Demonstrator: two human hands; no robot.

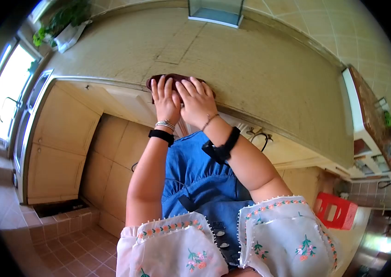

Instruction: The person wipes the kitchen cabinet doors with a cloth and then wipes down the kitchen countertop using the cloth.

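A dark maroon folded cloth (pixel 173 77) lies at the front edge of the tan countertop (pixel 251 69). My left hand (pixel 165 99) rests flat on its left part, fingers stretched out and pointing away from me. Beside it, my right hand (pixel 195 99) lies over the cloth's right part with fingers extended. The two hands touch or nearly touch near the thumbs. Both palms face down, hiding much of the cloth. A black band circles each forearm, and bracelets show at both wrists.
A glass tank (pixel 216 11) stands at the back of the counter. At the far left are a potted plant (pixel 68 34) and a sink (pixel 38 90) by the window. Cabinets run below the counter. A red plastic basket (pixel 335 211) is at the lower right.
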